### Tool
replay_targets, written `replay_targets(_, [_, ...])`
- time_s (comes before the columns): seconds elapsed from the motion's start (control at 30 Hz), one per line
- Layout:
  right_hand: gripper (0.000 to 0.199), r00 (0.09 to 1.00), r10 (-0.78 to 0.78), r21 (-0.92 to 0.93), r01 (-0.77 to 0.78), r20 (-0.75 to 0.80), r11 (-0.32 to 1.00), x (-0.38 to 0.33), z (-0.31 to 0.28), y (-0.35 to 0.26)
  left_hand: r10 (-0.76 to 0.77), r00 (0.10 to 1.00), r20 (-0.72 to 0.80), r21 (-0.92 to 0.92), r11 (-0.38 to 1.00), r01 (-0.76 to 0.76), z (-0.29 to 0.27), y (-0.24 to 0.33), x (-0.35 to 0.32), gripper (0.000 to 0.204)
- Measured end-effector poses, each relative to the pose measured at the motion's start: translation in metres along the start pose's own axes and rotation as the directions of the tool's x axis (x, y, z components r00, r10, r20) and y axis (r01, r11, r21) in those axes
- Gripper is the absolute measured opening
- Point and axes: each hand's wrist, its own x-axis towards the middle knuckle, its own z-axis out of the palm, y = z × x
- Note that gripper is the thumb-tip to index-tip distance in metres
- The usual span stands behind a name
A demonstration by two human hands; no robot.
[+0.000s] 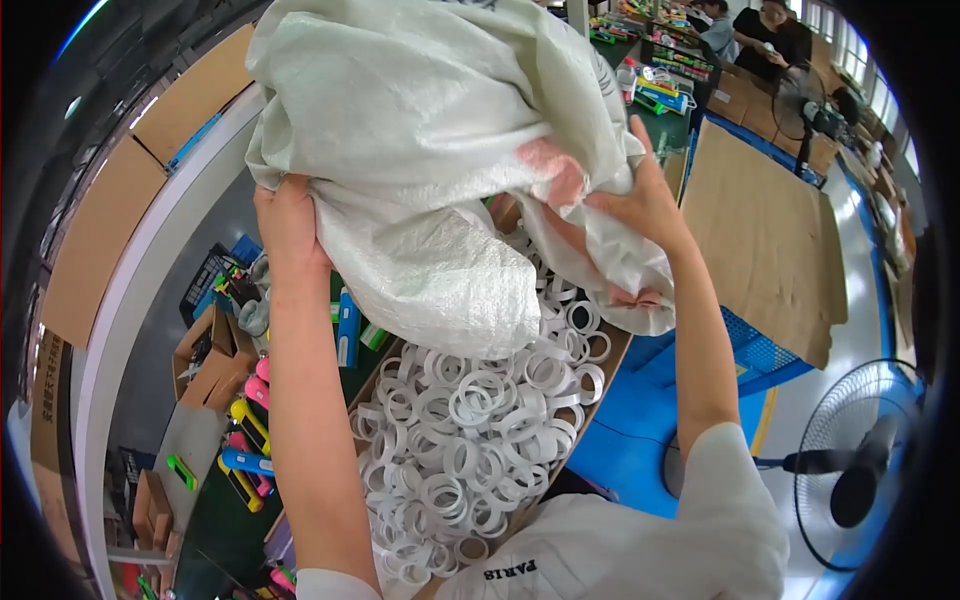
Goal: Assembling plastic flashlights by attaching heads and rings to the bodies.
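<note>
While raised, both arms grip the woven sack (430, 130).

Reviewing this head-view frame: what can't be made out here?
- Inside of the white woven sack: its own cloth hides whether any rings remain.
- Left hand and right hand: fingertips buried in sack folds.
- Cardboard box under the white rings: mostly covered by rings, sack and forearms.
- People at the far bench: too small, bent by the rim.
</note>
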Motion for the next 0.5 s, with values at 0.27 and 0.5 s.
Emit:
replay_targets(0.27, [0.026, 0.908, 0.065, 0.161, 0.002, -0.414, 0.987, 0.180, -0.052, -0.051, -0.022, 0.968, 0.249, 0.342, 0.938, -0.066, -0.027, 0.056, -0.027, 0.046])
replay_targets(0.5, [0.028, 0.630, -0.661, -0.366, 0.551, -0.408, 0.750, 0.209, -0.075, -0.239, -0.531, 0.805, 0.266, 0.962, 0.089, -0.260, -0.127, 0.079, -0.048, 0.076])
